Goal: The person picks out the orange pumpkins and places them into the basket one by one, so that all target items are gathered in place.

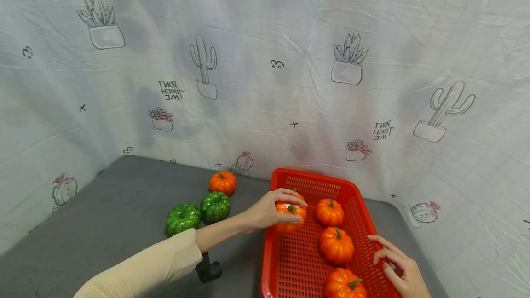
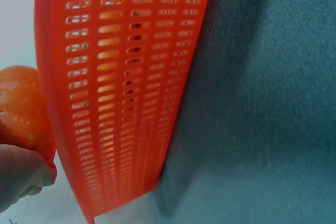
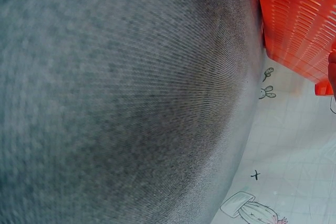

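My left hand [image 1: 265, 210] grips a small orange pumpkin [image 1: 289, 225] with a green stem, over the left side of a red plastic basket [image 1: 271, 247]. In the left wrist view, that pumpkin [image 2: 21, 106] shows at the basket's rim, with part of the hand [image 2: 21, 174] beside it. Another orange pumpkin [image 1: 299, 196] is mostly hidden behind the held one. Three more pumpkins [image 1: 337, 245] stand in a row along the basket's right side. My right hand [image 1: 399, 266] holds the basket's right rim, fingers bent over it; only a sliver of finger [image 3: 332, 69] shows in the right wrist view.
Left of the basket, two green pumpkins [image 1: 183, 219] and an orange pumpkin [image 1: 222, 183] sit on the grey table [image 1: 124, 206]. A dark object [image 1: 208, 268] shows below the left sleeve. A white curtain [image 1: 256, 82] printed with cacti hangs behind and along both sides.
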A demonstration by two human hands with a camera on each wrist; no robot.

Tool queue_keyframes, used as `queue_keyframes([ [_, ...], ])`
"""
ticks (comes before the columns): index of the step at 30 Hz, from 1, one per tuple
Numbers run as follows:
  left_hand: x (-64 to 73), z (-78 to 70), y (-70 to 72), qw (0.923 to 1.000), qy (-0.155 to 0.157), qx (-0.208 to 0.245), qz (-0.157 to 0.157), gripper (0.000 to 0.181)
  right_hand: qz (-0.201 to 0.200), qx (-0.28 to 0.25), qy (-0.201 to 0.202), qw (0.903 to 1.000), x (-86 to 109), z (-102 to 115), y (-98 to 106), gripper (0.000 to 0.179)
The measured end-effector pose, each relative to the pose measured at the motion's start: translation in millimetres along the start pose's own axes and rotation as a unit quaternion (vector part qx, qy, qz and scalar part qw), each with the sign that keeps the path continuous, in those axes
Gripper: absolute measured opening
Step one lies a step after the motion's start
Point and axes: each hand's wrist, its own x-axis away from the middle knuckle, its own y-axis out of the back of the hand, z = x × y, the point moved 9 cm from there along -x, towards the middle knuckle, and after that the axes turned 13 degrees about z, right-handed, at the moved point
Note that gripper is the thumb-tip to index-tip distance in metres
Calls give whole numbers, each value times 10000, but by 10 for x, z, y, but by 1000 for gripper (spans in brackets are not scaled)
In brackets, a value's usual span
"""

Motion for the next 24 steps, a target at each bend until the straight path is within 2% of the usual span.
queue_keyframes([
  [7,-113,73,-93,9998,172,-25,-6,32,-11,41,-131,9999,2,-13,-2,41],
  [13,-217,122,-185,9997,170,3,157,34,25,4,-23,10000,5,4,-5,42],
  [20,-302,166,-245,9994,231,-31,255,32,-16,105,-154,9998,2,-3,-4,42],
  [24,-332,145,-269,9989,163,-281,348,33,-15,22,-152,9999,0,-8,-2,41],
])
